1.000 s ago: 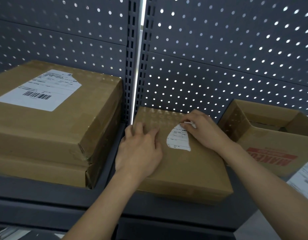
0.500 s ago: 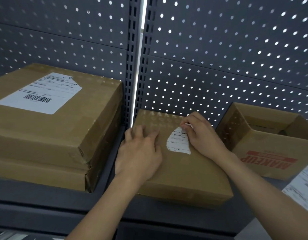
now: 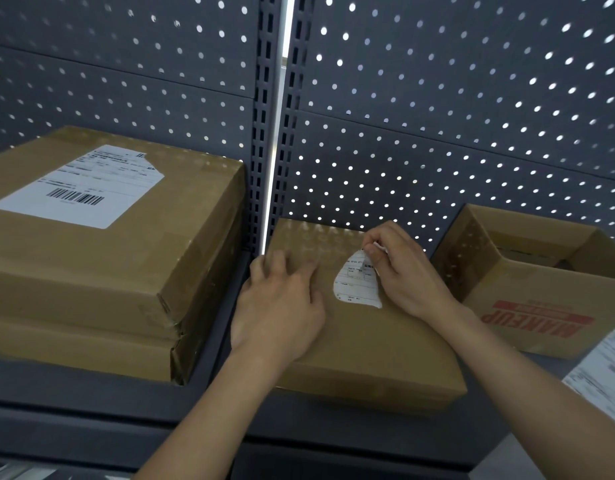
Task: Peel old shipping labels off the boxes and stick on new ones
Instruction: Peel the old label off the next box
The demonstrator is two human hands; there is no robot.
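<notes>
A dark grey metal back panel [image 3: 437, 98], punched with rows of small round holes, rises behind a matching grey shelf [image 3: 74, 403] that carries three brown cardboard boxes. Left of the flat box [image 3: 385, 348] sits the big carton [image 3: 91, 271], closed, with crumpled front corners and one smooth white barcode label [image 3: 81, 188] on its top, a corner of it torn away. The left hand [image 3: 282, 299] lies palm-down on the flat box's left part, fingers spread and pressing the lid. On that lid's middle is one torn label [image 3: 356, 285], a ragged white teardrop with faint print. The right hand [image 3: 406, 271] pinches this scrap's lifted upper edge between thumb and fingertips. Right of the flat box stands an open carton [image 3: 541, 306], flaps up, red block lettering on its front. Beyond it, printed white sheets [image 3: 600, 372] lie at the frame's edge; how many cannot be told.
</notes>
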